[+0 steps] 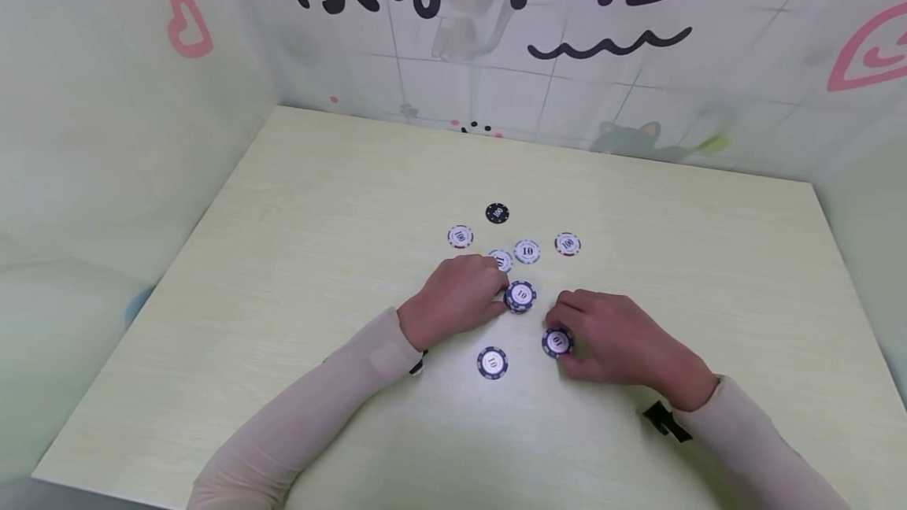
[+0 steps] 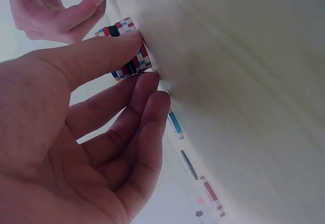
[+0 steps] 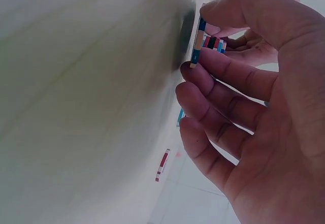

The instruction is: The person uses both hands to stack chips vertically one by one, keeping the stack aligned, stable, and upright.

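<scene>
A short stack of poker chips (image 1: pixel 521 297), topped by a blue chip marked 10, stands on the table. My left hand (image 1: pixel 457 297) pinches its near-left side between thumb and index finger; in the left wrist view the stack (image 2: pixel 123 27) shows mixed red, white, black and blue edges. To the right of it, my right hand (image 1: pixel 612 337) holds a blue poker chip (image 1: pixel 557 342) by its rim. The right wrist view shows this chip (image 3: pixel 197 43) on edge between thumb and fingers, close to the tabletop. Another blue chip (image 1: pixel 492 363) lies flat nearer the body.
Beyond the stack lie two light chips marked 10, one (image 1: pixel 527 251) in full view and one (image 1: pixel 501 260) partly behind the left hand. Farther out are a black chip (image 1: pixel 497 213) and two red-and-white chips (image 1: pixel 460 237) marked 100. Printed walls (image 1: pixel 468 85) border the table (image 1: pixel 319 203).
</scene>
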Action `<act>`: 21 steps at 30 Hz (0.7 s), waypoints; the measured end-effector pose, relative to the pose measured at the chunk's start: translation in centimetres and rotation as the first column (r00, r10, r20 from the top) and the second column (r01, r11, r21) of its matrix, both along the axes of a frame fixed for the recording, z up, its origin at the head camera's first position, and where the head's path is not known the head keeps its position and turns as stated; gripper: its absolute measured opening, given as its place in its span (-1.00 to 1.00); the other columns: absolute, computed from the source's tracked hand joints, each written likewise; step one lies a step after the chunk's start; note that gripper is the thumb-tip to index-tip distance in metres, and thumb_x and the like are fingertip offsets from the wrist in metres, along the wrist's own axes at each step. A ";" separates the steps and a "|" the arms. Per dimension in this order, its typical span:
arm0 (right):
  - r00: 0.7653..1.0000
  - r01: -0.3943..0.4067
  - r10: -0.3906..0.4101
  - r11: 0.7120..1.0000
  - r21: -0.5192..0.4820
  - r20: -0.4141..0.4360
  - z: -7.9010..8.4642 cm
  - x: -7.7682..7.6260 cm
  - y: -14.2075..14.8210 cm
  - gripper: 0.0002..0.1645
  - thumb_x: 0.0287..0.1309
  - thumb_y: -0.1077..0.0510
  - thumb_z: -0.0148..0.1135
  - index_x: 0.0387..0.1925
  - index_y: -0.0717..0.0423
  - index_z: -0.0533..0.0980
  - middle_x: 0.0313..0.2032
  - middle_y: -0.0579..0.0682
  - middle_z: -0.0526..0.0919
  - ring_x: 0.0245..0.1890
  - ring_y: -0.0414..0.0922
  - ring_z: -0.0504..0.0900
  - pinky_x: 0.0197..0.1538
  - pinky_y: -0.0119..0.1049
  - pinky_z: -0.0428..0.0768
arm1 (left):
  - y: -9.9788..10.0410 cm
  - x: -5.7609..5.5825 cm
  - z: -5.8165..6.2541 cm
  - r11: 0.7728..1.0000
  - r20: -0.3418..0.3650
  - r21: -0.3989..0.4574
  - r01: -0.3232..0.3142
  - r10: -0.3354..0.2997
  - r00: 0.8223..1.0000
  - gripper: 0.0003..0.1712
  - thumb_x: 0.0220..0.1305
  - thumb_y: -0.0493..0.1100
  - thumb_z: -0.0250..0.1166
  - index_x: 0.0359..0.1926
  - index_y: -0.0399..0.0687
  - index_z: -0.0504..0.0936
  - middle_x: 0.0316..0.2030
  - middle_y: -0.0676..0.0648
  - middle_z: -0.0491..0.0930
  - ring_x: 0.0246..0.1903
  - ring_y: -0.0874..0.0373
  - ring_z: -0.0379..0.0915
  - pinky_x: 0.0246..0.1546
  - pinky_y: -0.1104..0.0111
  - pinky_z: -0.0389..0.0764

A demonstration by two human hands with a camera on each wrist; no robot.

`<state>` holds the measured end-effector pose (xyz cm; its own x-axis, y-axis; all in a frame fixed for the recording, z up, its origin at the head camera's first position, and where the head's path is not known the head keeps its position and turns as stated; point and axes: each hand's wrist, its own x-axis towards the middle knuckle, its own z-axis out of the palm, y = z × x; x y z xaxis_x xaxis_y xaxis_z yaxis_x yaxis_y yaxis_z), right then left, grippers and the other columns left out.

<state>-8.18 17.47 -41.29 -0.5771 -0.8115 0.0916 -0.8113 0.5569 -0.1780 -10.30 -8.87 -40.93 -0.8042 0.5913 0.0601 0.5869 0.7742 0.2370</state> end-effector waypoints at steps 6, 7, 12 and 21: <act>1.000 0.022 -0.022 1.000 -0.015 -0.020 -0.3 -0.4 0.3 -0.61 0.05 0.06 0.56 -0.06 0.07 0.73 -0.14 -0.08 0.70 -0.28 -0.21 0.61 -0.26 -0.26 0.67 | -0.1 0.0 0.0 1.000 -0.006 0.007 0.003 -0.003 1.000 -0.85 0.37 -0.11 0.60 -0.27 -0.08 0.86 -0.47 0.06 0.60 -0.46 0.20 0.45 -0.45 0.35 0.54; 1.000 0.023 -0.024 1.000 -0.020 -0.020 -0.3 -0.5 0.3 -0.61 0.05 0.06 0.56 -0.06 0.06 0.73 -0.14 -0.09 0.69 -0.28 -0.22 0.60 -0.26 -0.27 0.66 | -0.1 0.1 0.0 1.000 -0.007 0.007 0.003 -0.002 1.000 -0.85 0.37 -0.11 0.60 -0.27 -0.08 0.86 -0.47 0.06 0.60 -0.46 0.20 0.45 -0.45 0.35 0.55; 0.999 0.029 -0.030 0.998 -0.047 -0.021 -0.3 -0.9 0.5 -0.64 0.04 0.08 0.54 -0.09 0.04 0.73 -0.17 -0.12 0.67 -0.30 -0.24 0.56 -0.30 -0.29 0.64 | -0.1 0.1 0.0 1.000 -0.004 0.004 0.001 -0.001 1.000 -0.85 0.37 -0.10 0.60 -0.26 -0.09 0.86 -0.46 0.06 0.61 -0.46 0.20 0.46 -0.45 0.36 0.55; 0.998 0.038 -0.042 0.995 -0.095 -0.042 0.1 -1.6 0.6 -0.66 0.01 0.10 0.54 -0.13 0.04 0.70 -0.19 -0.15 0.65 -0.30 -0.22 0.56 -0.34 -0.29 0.61 | -0.1 0.1 -0.1 1.000 -0.014 -0.011 0.004 -0.004 1.000 -0.83 0.37 -0.08 0.60 -0.23 -0.08 0.87 -0.44 0.05 0.63 -0.45 0.21 0.47 -0.43 0.37 0.55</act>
